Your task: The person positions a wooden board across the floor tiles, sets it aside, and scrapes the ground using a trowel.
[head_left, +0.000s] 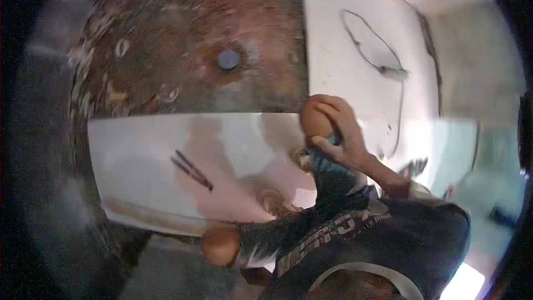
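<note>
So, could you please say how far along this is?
No finished step is evident. Nothing shows in hand: the right hand rests on a knee, the left is out of view. A dark two-pronged tool lies unheld on the white slab; what remains, I cannot tell.

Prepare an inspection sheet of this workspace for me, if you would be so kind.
surface: flat white floor beside rough, stained brown ground
job's things: slender dark two-armed tool on the white floor; round blue-grey disc on the brown ground
clutter: small pale scraps on the brown ground
hands: right hand on what looks like a bare brown knee; left not visible
cables: thin dark looped cord
surroundings: bright patch, lower right; edges blurred
</note>
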Demonstrator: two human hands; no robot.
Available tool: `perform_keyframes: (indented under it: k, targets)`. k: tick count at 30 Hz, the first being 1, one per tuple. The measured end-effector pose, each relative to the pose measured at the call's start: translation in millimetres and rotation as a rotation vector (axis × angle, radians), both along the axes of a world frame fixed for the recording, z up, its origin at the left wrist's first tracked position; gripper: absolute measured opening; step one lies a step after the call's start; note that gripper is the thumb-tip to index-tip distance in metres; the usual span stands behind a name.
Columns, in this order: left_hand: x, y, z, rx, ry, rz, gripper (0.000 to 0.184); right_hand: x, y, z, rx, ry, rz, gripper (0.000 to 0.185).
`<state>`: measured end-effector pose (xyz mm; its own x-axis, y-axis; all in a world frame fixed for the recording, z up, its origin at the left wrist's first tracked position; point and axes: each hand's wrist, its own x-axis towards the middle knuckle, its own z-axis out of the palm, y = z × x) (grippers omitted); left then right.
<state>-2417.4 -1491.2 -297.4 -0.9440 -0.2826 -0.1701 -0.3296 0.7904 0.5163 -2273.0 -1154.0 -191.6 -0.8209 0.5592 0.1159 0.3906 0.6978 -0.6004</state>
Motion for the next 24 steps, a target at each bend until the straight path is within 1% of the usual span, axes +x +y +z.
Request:
perform_keyframes:
  k: [3,7,9,10,12,15,17,18,20,24]
  targets:
    - [-29,23,-14,0.112,0.017,-0.243,0.018,15,-5,10,-0.01,-0.018,-0.064,0.064]
    - [-64,75,-29,0.191,0.014,-0.522,0.018,37,-11,11,0.026,-0.061,-0.223,0.062]
    - [-71,108,-36,0.24,-0.004,-0.659,0.018,61,-15,22,0.007,-0.059,-0.319,0.059]
    - [-72,125,-40,0.264,-0.009,-0.721,0.018,78,-19,23,0.02,-0.091,-0.361,0.061]
    - [-73,158,-45,0.31,-0.032,-0.838,0.019,102,-32,26,0.029,-0.055,-0.444,0.061]
    - [-60,219,-50,0.415,-0.07,-1.028,0.02,129,-51,43,0.118,-0.069,-0.596,0.062]
    - [-41,253,-45,0.456,-0.085,-1.146,0.021,148,-62,53,0.104,-0.049,-0.68,0.064]
    - [-30,268,-39,0.475,-0.094,-1.185,0.021,159,-68,56,0.105,-0.07,-0.738,0.065]
    - [-9,292,-34,0.508,-0.094,-1.257,0.023,179,-79,45,0.103,-0.105,-0.837,0.066]
    - [35,332,-14,0.579,-0.116,-1.392,0.025,201,-97,57,0.105,-0.107,-1.001,0.068]
